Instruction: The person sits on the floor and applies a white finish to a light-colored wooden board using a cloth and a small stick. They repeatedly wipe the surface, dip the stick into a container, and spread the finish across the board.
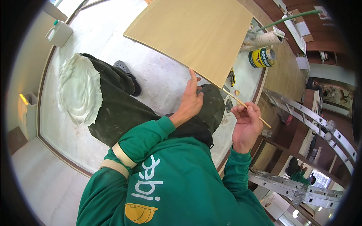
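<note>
A flat panel with pale wood grain (192, 34) reaches from my knees toward the far side. My left hand (190, 100) is at its near edge, index finger stretched out and touching the edge, the other fingers loosely bent and holding nothing. Between the thumb and fingers of my right hand (247, 126) is a thin wooden stick (241, 103), slanting up and left. Its far tip comes close to the panel's near right corner; whether they touch I cannot tell. A pale, swirled, round mass (79, 88) covers my left knee.
A paint can (262, 57) with a yellow and dark label stands right of the panel, beside a rolled tube (269, 38). A white jug (59, 34) is at the far left. Aluminium ladders (313, 124) lean at the right. Another person in green (298, 173) is farther off.
</note>
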Tool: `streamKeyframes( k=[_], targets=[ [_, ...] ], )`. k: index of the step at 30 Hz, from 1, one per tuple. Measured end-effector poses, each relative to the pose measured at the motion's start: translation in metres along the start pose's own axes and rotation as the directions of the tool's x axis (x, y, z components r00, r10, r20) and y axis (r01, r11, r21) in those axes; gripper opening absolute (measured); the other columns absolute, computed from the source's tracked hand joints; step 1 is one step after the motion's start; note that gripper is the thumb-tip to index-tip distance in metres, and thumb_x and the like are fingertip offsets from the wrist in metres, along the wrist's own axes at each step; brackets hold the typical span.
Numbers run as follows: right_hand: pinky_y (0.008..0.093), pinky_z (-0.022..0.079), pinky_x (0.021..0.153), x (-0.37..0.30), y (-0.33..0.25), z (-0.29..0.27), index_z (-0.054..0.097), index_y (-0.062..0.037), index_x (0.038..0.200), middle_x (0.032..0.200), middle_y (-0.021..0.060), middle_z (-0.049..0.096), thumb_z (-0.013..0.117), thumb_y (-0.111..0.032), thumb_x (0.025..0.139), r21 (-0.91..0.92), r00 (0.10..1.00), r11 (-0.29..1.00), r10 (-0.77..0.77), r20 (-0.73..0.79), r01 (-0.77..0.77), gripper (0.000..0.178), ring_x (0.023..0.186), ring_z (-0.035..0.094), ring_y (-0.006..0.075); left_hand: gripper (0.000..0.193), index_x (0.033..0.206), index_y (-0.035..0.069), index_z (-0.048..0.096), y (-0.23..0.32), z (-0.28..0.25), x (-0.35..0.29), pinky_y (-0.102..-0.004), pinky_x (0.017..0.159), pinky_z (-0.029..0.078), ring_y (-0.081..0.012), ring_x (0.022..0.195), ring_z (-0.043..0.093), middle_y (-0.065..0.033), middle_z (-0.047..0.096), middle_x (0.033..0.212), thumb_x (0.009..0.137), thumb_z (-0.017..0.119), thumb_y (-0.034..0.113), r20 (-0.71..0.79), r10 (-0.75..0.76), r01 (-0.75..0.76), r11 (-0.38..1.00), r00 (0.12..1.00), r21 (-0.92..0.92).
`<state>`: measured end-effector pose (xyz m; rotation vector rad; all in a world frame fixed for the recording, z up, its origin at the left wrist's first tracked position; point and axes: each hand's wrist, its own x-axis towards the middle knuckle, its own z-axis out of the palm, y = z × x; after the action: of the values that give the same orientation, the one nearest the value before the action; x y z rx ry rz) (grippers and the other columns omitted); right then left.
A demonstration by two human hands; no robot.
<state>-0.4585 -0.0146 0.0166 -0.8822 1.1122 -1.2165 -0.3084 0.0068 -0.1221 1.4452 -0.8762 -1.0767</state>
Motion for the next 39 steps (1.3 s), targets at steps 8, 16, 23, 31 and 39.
streamKeyframes(
  k=[8, 16, 23, 31, 39],
  targets=[
    [0.0391, 0.060, 0.078, -0.003, -0.005, -0.013, 0.064, 0.0044, 0.104, 0.086, 0.0163, 0.071, 0.057, -0.009, 0.095, 0.013, 0.999, 1.000, -0.025, -0.027, 0.026, 0.018, 0.079, 0.071, 0.0262, 0.099, 0.160, 0.012, -0.011, -0.002, 0.013, -0.010, -0.0388, 0.089, 0.050, -0.0299, 0.109, 0.061, -0.0226, 0.046, 0.142, 0.088, 0.055, -0.006, 0.099, 0.017, -0.025, 0.997, 0.995, 0.078],
    [0.0388, 0.060, 0.077, -0.004, -0.009, -0.022, 0.064, 0.0042, 0.104, 0.086, 0.0160, 0.071, 0.057, -0.009, 0.095, 0.029, 0.998, 0.999, -0.037, -0.046, 0.038, 0.018, 0.078, 0.071, 0.0257, 0.100, 0.160, 0.009, -0.010, -0.005, 0.023, -0.015, -0.0402, 0.093, 0.050, -0.0305, 0.107, 0.061, -0.0232, 0.048, 0.138, 0.087, 0.057, -0.006, 0.148, 0.010, -0.023, 0.996, 0.989, 0.083],
    [0.0391, 0.060, 0.077, -0.006, -0.010, -0.026, 0.065, 0.0043, 0.104, 0.085, 0.0155, 0.071, 0.058, -0.009, 0.094, 0.036, 0.997, 0.998, -0.049, -0.067, 0.051, 0.018, 0.076, 0.071, 0.0258, 0.100, 0.160, 0.008, -0.010, -0.005, 0.030, -0.019, -0.0422, 0.098, 0.048, -0.0315, 0.109, 0.060, -0.0238, 0.048, 0.138, 0.086, 0.058, -0.004, 0.202, 0.040, -0.071, 0.986, 0.978, 0.148],
    [0.0391, 0.060, 0.077, -0.009, -0.008, -0.033, 0.064, 0.0046, 0.104, 0.085, 0.0156, 0.071, 0.058, -0.009, 0.094, 0.026, 0.996, 0.998, -0.056, -0.072, 0.058, 0.018, 0.077, 0.071, 0.0258, 0.099, 0.161, 0.009, -0.006, -0.002, 0.035, -0.024, -0.0419, 0.100, 0.047, -0.0324, 0.111, 0.059, -0.0216, 0.049, 0.140, 0.087, 0.059, -0.001, 0.310, 0.020, -0.071, 0.986, 0.951, 0.153],
    [0.0388, 0.061, 0.076, -0.015, -0.005, -0.039, 0.063, 0.0052, 0.104, 0.084, 0.0160, 0.071, 0.057, -0.009, 0.094, 0.042, 0.994, 0.997, -0.055, -0.099, 0.060, 0.018, 0.076, 0.071, 0.0258, 0.078, 0.157, 0.011, 0.027, -0.006, 0.032, -0.026, -0.0404, 0.098, 0.049, -0.0322, 0.113, 0.061, -0.0191, 0.055, 0.136, 0.088, 0.062, 0.003, 0.413, 0.192, -0.344, 0.877, 0.890, 0.335]
  ],
)
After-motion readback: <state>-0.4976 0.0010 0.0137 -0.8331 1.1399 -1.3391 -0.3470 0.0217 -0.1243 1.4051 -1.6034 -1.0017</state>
